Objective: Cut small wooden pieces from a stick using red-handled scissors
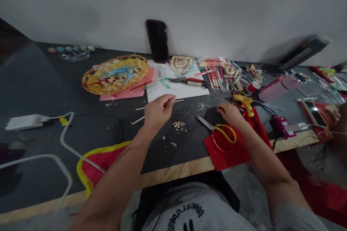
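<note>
My left hand [159, 112] is closed in a pinch over the dark tabletop; whatever is between its fingers is too small to make out. Thin wooden sticks [138, 120] lie beside and partly behind it. Just right of that hand is a small pile of short cut stick pieces [179, 125]. My right hand [230, 112] rests with curled fingers above the yellow-handled scissors [229, 132], apart from them. What its fingers hold, if anything, is hidden. The scissors lie with blades slightly apart, their handles on a red cloth [244, 153].
Behind my hands are a wicker basket [115, 74], pliers [189, 81] on white board [177, 92], and a leaning phone [157, 41]. A yellow glue gun [244, 104] and pink bottle [280, 87] stand right. A white cable [67, 144] crosses the left. Another person's hand [342, 115] shows far right.
</note>
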The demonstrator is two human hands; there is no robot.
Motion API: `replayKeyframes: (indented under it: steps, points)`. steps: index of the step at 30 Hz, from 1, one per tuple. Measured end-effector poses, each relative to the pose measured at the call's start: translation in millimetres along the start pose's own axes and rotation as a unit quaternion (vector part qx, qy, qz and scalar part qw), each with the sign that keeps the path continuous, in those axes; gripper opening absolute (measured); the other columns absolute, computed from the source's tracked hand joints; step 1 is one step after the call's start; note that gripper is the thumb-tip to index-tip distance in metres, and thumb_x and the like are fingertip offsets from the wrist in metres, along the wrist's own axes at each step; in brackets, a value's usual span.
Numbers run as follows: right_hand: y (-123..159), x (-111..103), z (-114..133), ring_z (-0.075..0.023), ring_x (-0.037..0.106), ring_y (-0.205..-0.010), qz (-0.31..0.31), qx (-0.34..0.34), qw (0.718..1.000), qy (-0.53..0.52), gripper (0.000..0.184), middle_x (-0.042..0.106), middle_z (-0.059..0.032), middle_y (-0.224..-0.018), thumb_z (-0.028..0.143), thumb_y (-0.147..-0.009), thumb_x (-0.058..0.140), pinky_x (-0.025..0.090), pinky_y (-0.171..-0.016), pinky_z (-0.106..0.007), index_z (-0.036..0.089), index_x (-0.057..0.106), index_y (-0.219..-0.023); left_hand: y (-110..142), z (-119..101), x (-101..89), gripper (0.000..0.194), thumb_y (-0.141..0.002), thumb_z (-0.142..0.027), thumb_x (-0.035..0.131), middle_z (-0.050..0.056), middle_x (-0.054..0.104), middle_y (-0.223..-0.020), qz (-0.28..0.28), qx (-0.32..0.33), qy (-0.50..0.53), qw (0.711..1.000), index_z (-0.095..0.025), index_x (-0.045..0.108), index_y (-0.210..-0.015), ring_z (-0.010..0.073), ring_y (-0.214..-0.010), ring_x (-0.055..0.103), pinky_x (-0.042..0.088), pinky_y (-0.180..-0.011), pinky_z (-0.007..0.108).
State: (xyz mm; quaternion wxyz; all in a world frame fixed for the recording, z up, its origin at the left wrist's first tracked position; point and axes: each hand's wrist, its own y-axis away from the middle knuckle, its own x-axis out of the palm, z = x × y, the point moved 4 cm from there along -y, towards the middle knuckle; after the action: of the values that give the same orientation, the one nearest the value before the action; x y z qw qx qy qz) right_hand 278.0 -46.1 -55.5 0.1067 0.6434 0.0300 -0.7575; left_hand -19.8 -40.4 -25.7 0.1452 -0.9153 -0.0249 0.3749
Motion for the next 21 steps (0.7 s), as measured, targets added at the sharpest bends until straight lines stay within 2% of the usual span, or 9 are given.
replayKeyframes:
  steps: [2, 4, 7, 10, 12, 15, 21]
  points:
    - [-2, 1, 5, -0.0195, 0.062, -0.089, 0.002, -0.017, 1.000, -0.005, 0.012, 0.067, -0.0088, -0.092, 0.013, -0.090, 0.052, 0.046, -0.079, -0.028, 0.015, 0.063, -0.091, -1, 2, 1.3, 0.025, -0.090, -0.031, 0.051, 0.006, 0.076, -0.098, 0.005, -0.001, -0.001, 1.000, -0.021, 0.071, -0.101, 0.0197, -0.083, 0.069, 0.047, -0.074, 0.027]
    - [-2, 1, 22, -0.0192, 0.062, -0.090, 0.006, -0.044, 0.999, -0.013, 0.012, 0.066, -0.0089, -0.093, 0.014, -0.091, 0.051, 0.046, -0.081, -0.028, 0.015, 0.063, -0.092, -1, 3, 3.3, 0.026, -0.090, -0.031, 0.051, 0.006, 0.076, -0.100, 0.011, 0.006, -0.003, 1.000, -0.021, 0.071, -0.102, 0.0195, -0.085, 0.069, 0.047, -0.075, 0.028]
    - [2, 3, 68, -0.0155, 0.061, -0.094, 0.025, -0.120, 0.992, -0.040, 0.011, 0.067, -0.0049, -0.097, 0.020, -0.094, 0.051, 0.045, -0.086, -0.025, 0.019, 0.062, -0.095, 0, 4, 6.3, 0.026, -0.091, -0.031, 0.050, 0.007, 0.075, -0.104, 0.017, 0.019, -0.008, 1.000, -0.021, 0.071, -0.103, 0.0204, -0.091, 0.069, 0.048, -0.077, 0.028]
    - [8, 11, 121, -0.0162, 0.061, -0.091, 0.071, -0.245, 0.966, -0.050, 0.014, 0.066, -0.0063, -0.096, 0.017, -0.095, 0.048, 0.046, -0.081, -0.026, 0.017, 0.062, -0.098, 0, 5, 7.4, 0.027, -0.092, -0.031, 0.049, 0.006, 0.075, -0.106, 0.019, 0.023, -0.009, 1.000, -0.021, 0.071, -0.104, 0.0212, -0.096, 0.068, 0.048, -0.079, 0.028]
    - [10, 16, 141, -0.0170, 0.061, -0.084, 0.097, -0.258, 0.961, -0.013, 0.016, 0.065, -0.0076, -0.092, 0.017, -0.096, 0.046, 0.046, -0.075, -0.026, 0.015, 0.062, -0.098, 0, 4, 7.0, 0.027, -0.092, -0.030, 0.049, 0.006, 0.075, -0.106, 0.020, 0.024, -0.011, 0.999, -0.021, 0.071, -0.105, 0.0217, -0.097, 0.068, 0.048, -0.079, 0.029]
    - [8, 20, 149, -0.0173, 0.061, -0.085, 0.112, -0.250, 0.962, 0.011, 0.019, 0.065, -0.0093, -0.094, 0.014, -0.096, 0.044, 0.045, -0.076, -0.026, 0.013, 0.062, -0.102, 1, 3, 6.4, 0.028, -0.092, -0.030, 0.047, 0.007, 0.075, -0.105, 0.022, 0.029, -0.020, 0.999, -0.019, 0.070, -0.105, 0.0226, -0.096, 0.069, 0.048, -0.078, 0.029]
    - [6, 16, 135, -0.0169, 0.061, -0.087, 0.094, -0.229, 0.969, -0.012, 0.020, 0.064, -0.0086, -0.095, 0.011, -0.095, 0.045, 0.044, -0.077, -0.025, 0.013, 0.062, -0.104, 1, 3, 6.3, 0.027, -0.093, -0.030, 0.047, 0.006, 0.075, -0.104, 0.016, 0.044, -0.034, 0.998, -0.020, 0.070, -0.103, 0.0221, -0.094, 0.069, 0.048, -0.074, 0.029]
